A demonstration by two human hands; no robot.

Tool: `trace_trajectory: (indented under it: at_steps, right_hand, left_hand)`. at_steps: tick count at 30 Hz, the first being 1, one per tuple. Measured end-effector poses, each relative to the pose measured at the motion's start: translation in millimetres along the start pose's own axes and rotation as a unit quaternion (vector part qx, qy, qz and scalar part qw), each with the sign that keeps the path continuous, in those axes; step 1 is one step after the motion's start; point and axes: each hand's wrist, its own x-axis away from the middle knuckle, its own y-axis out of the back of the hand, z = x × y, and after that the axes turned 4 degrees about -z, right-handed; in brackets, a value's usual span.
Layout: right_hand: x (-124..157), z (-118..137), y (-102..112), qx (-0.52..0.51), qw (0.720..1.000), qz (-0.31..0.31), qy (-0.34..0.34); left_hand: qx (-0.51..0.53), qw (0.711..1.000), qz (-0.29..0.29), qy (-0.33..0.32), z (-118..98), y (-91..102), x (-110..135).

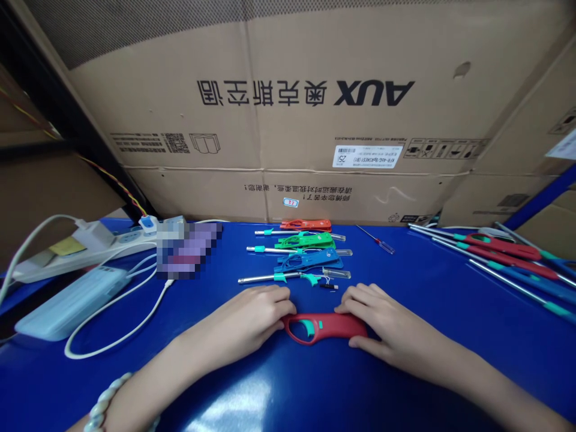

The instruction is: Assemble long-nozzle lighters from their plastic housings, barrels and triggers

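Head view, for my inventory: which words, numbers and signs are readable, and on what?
"AUX 奥克斯空调", inverted: large brown cardboard box.
"师傅您辛苦了!请在搬运时对我温柔些,谢谢您!", inverted: same box.
Open-book sign: same box.
"25", inverted: white rectangular label; its code is blurred.
"33", probably: small blue-edged sticker.
Red plastic lighter body: nothing legible.
Other printing: too small or blurred.

Left hand (pixel 265 312) hides one end of the red lighter (pixel 339 326), right hand (pixel 378 315) the other. Purple item (pixel 193 249) by tabletop (pixel 405 282) far left corner: pixelated, can't ID. Blue lighter (pixel 535 279) at tabletop's right edge runs out of shot. Bracelet (pixel 108 396) cropped at bottom. Carton's (pixel 270 132) finest print unreadable.
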Motion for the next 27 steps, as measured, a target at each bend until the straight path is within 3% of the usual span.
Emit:
trace_trajectory:
  at_steps: [27]
  right_hand:
    - [-1.0, 0.9, -2.5, 0.021, 0.999, -0.018, 0.016]
  left_hand:
    - [0.004, 1.000, -0.004, 0.003, 1.8, -1.1, 0.7]
